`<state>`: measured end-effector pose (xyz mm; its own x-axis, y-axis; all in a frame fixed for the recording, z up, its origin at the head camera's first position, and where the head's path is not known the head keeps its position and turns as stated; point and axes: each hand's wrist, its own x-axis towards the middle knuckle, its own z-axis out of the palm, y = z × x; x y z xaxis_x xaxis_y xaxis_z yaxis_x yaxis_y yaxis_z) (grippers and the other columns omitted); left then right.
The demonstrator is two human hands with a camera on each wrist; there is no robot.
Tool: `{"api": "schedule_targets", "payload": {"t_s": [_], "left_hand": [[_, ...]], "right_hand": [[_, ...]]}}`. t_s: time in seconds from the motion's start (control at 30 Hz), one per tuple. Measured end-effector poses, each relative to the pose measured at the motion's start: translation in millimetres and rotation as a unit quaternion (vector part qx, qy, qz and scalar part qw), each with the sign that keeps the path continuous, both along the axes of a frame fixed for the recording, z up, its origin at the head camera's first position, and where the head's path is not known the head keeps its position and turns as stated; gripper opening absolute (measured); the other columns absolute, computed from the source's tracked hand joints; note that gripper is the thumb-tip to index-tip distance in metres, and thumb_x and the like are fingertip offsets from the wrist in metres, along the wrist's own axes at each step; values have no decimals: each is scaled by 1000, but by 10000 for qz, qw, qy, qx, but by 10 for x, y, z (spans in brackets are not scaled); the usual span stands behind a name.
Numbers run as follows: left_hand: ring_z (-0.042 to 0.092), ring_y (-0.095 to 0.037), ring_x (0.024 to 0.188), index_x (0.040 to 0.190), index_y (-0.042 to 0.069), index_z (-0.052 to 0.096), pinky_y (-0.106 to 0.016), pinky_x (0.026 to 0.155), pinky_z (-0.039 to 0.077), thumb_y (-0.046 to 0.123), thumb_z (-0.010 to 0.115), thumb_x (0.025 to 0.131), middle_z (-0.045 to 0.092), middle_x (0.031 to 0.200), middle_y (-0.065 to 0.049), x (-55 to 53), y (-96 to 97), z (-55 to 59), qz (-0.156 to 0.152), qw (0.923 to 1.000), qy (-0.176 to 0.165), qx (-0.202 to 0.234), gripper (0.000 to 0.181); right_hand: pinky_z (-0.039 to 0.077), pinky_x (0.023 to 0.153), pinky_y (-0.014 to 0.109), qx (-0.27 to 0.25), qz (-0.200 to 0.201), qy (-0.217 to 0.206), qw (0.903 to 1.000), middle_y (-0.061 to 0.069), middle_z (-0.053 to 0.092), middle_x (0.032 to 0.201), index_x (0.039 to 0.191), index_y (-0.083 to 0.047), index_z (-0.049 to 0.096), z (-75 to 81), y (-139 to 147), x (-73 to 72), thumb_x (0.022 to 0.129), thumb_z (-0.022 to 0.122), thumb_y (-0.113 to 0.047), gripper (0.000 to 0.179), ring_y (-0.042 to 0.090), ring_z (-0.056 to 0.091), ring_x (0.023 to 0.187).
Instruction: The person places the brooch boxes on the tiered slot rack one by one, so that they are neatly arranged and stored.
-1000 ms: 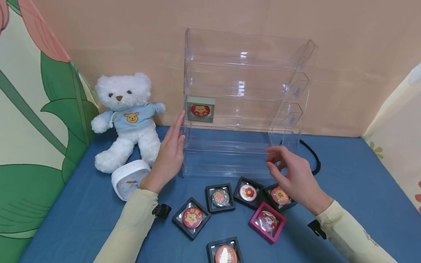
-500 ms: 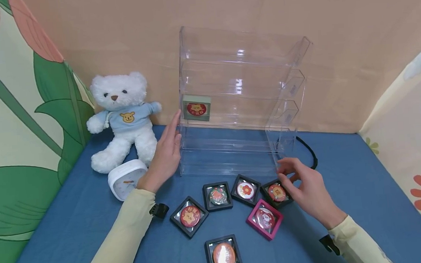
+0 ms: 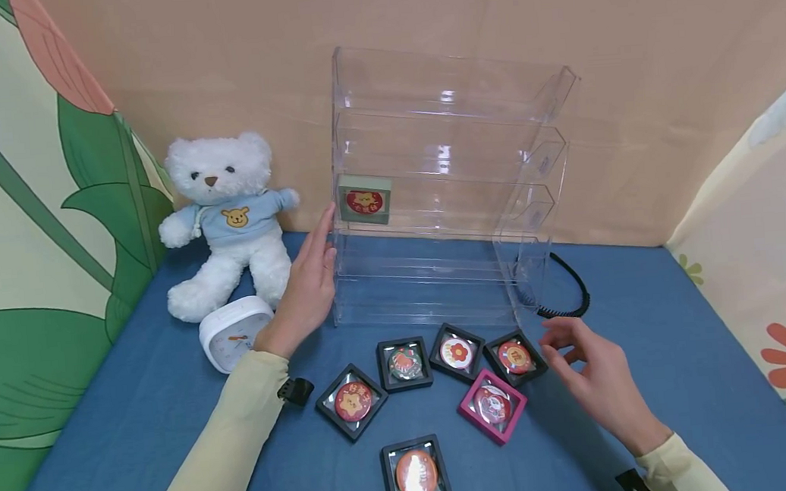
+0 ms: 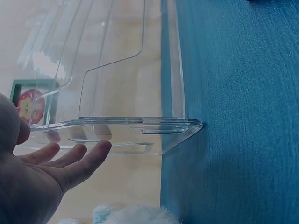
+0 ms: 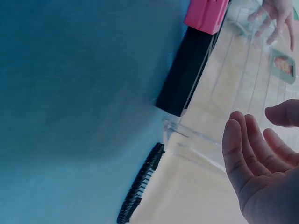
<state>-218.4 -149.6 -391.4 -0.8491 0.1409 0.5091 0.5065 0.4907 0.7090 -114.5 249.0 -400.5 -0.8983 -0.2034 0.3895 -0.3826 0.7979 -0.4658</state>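
A clear acrylic tiered display rack stands at the back of the table. My left hand lies along its left side with fingers extended; in the left wrist view the fingertips are right at the clear side panel. One green-framed badge sits at the left end of a middle tier. My right hand hovers with loosely bent fingers, holding nothing, just right of a black-framed badge. Near that one lie a magenta-framed badge and a black-framed flower badge.
More black-framed badges lie in front: a teal one, a star one and an orange one. A white teddy bear and a white clock stand at left. A black coiled cord lies behind the right hand.
My right hand has moved right and toward me, away from the rack's front right corner. The left hand stays at the rack's side. The whole view has shifted slightly.
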Motion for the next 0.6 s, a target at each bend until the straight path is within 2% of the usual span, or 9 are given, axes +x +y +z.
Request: {"api": "schedule_targets", "payload": {"t_s": [0.33,0.6], "left_hand": [[24,-25,149,164,26,12,-47,115,34,6,34,110,19,167,-5,6,3,1,16,10000,-17,-33,62],[25,-25,149,164,27,11,-47,115,34,7,34,110,20,167,-4,23,2,7,33,10000,-31,-45,62]], "right_hand": [[57,62,27,119,-264,-293,9992,-3,68,97,122,-7,62,-89,105,88,90,75,-3,35,11,67,83],[56,62,27,149,-398,-430,9982,-3,69,97,121,-8,63,-154,201,96,91,75,-4,33,12,66,84]]}}
